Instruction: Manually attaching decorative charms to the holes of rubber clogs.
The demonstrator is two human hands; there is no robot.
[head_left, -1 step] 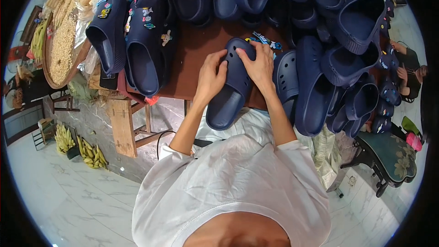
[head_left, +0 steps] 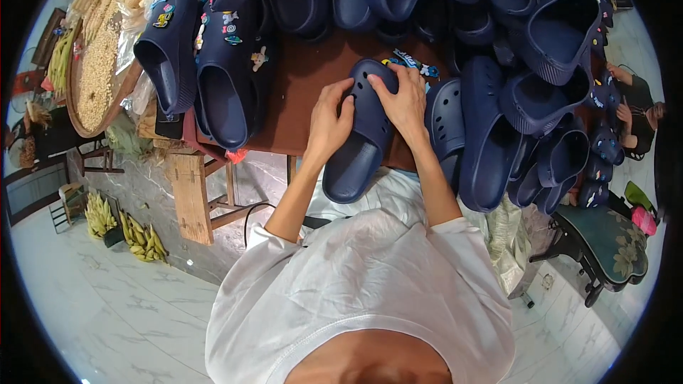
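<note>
A plain dark-blue clog (head_left: 368, 117) with round holes in its upper lies at the table's near edge, toe away from me, heel over my lap. My left hand (head_left: 330, 119) is closed around its left side, thumb on the upper. From the right, my right hand (head_left: 403, 103) grips the toe, its thumb pressed on top near the holes and its fingers over the far right edge, partly hidden. Just beyond the toe lie small colourful shoe charms (head_left: 416, 64) on the brown tabletop (head_left: 299, 71). A holed blue clog (head_left: 446, 117) stands right beside my right hand.
Clogs with charms (head_left: 167, 53) stand at the left. Many more plain clogs (head_left: 551, 32) are piled along the back and right. A wooden stool (head_left: 191, 195), a tray of pale kernels (head_left: 96, 92) and bananas (head_left: 144, 238) are farther left. Another person (head_left: 637, 110) sits at the far right.
The held clog's heel has shifted very slightly to the right, and my left hand has moved a little with it. Otherwise the grip looks the same.
</note>
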